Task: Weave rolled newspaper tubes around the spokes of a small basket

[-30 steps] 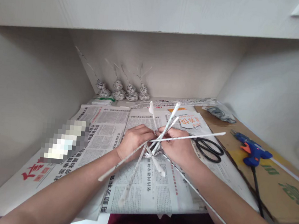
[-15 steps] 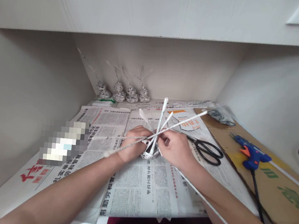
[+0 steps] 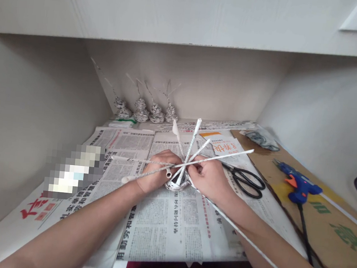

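Between my hands is a small round piece woven from rolled paper tubes (image 3: pixel 176 186), its free tubes fanning upward and sideways. My left hand (image 3: pixel 160 170) is closed around its left side, fingers partly hidden behind the tubes. On the right side, my right hand (image 3: pixel 206 174) pinches at the weave where the tubes cross, thumb and fingers together. One long paper tube (image 3: pixel 250 238) runs from the weave under the right hand, along the right forearm, to the bottom edge. Spread newspaper (image 3: pixel 153 232) lies beneath the work.
Black-handled scissors (image 3: pixel 248 183) lie right of my right hand. A blue glue gun (image 3: pixel 301 186) rests on cardboard (image 3: pixel 328 249) farther right, its cord hanging forward. Several woven gourd shapes (image 3: pixel 157 114) stand at the back left, beside a bundle of paper tubes (image 3: pixel 207 125). A shelf overhangs everything.
The fanned tubes have shifted: the one pointing right reaches lower and farther out, and a left one stands more upright. Both hands keep their hold in nearly the same place.
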`<state>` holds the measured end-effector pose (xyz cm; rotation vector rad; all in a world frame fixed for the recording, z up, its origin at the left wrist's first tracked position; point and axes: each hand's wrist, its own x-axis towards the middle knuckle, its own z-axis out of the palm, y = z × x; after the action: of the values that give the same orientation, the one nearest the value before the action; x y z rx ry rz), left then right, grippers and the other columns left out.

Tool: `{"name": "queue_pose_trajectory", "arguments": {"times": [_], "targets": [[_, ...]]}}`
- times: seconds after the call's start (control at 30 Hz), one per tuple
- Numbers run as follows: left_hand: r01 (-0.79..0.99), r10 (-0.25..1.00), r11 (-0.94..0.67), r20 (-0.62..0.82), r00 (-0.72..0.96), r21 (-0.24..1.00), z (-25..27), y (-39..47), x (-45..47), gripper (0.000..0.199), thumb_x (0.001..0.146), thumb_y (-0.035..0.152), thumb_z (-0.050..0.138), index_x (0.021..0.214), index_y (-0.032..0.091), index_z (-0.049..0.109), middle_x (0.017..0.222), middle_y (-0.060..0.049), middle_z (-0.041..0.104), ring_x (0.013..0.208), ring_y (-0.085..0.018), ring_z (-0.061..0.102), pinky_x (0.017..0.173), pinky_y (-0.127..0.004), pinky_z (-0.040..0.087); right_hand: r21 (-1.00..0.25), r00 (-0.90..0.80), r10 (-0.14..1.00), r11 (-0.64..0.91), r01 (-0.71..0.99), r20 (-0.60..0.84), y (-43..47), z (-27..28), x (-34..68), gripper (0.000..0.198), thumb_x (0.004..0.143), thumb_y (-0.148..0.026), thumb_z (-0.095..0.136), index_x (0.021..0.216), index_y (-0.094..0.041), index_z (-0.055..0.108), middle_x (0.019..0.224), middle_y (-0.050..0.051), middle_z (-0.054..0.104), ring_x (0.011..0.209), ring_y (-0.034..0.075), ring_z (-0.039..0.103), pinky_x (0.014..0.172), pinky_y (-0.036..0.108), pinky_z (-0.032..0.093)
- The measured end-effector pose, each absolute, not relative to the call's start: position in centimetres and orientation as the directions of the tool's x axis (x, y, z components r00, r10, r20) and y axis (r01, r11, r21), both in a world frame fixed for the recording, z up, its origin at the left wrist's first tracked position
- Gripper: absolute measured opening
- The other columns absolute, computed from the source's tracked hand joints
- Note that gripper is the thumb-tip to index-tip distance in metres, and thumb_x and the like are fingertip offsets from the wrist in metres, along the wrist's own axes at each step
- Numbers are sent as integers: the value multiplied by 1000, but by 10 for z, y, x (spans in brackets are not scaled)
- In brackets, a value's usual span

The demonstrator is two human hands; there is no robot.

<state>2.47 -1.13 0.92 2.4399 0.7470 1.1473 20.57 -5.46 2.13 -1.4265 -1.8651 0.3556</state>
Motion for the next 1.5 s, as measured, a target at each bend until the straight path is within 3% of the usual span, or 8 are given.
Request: {"name": "queue_pose_trajectory", "arguments": {"times": [0.27, 0.57, 0.73, 0.83, 0.93, 1.03, 1.3, 1.5], "targets": [[294, 595, -796, 597, 537, 529, 9, -13, 24, 11, 84, 16, 62, 79, 18, 71, 74, -3, 70, 73, -15, 63, 72, -26, 47, -664, -93, 921, 340, 666, 379, -57, 24, 205, 18, 81, -17, 52, 82, -21, 70, 61, -1, 67, 48, 13, 56, 51, 23, 40], [456, 811, -585, 501, 302, 671, 5, -18, 33, 9, 78, 20, 66, 72, 17, 60, 69, 1, 64, 65, -13, 60, 62, -22, 44, -707, -148, 904, 408, 578, 401, -63, 27, 201, 15, 82, -20, 56, 87, -22, 69, 80, 2, 73, 74, 18, 68, 71, 28, 52], [567, 808, -568, 536, 246, 596, 3, -16, 30, 7, 71, 20, 72, 69, 18, 66, 72, -2, 67, 74, -17, 62, 68, -26, 46, -677, -192, 895, 433, 595, 404, -64, 26, 201, 32, 76, -18, 61, 107, -25, 65, 94, 2, 74, 85, 20, 69, 80, 32, 53], [623, 824, -537, 514, 240, 569, 6, -15, 28, 11, 72, 29, 73, 71, 19, 69, 74, -3, 69, 77, -19, 64, 73, -28, 47, -676, -176, 901, 416, 608, 397, -63, 23, 202, 31, 75, -17, 60, 105, -25, 66, 95, 2, 73, 89, 21, 69, 82, 33, 54], [601, 864, -487, 451, 224, 634, 8, -14, 29, 14, 72, 30, 73, 81, 20, 71, 78, -2, 72, 74, -18, 67, 69, -27, 48, -686, -180, 906, 410, 601, 383, -63, 21, 203, 31, 76, -15, 58, 105, -26, 65, 94, 1, 73, 89, 20, 70, 82, 32, 54], [522, 886, -458, 416, 203, 720, 8, -16, 31, 13, 72, 29, 73, 77, 18, 70, 73, -2, 72, 68, -16, 67, 63, -23, 48, -692, -184, 905, 413, 592, 383, -63, 20, 203, 36, 77, -12, 57, 109, -26, 64, 94, 1, 73, 86, 18, 71, 81, 30, 55], [254, 886, -433, 356, 297, 865, 8, -16, 35, 11, 71, 22, 73, 80, 15, 70, 71, -1, 71, 64, -13, 65, 59, -20, 50, -622, -222, 887, 445, 644, 405, -64, 24, 204, 35, 79, -7, 51, 104, -26, 66, 93, -1, 73, 88, 18, 69, 78, 26, 51], [326, 827, -556, 468, 312, 764, 7, -14, 34, 6, 71, 18, 69, 68, 14, 65, 73, -3, 68, 68, -15, 62, 64, -26, 52, -404, -320, 832, 512, 758, 454, -66, 28, 204, 31, 80, -4, 48, 88, -23, 70, 74, 3, 68, 72, 19, 63, 66, 27, 45]]}}
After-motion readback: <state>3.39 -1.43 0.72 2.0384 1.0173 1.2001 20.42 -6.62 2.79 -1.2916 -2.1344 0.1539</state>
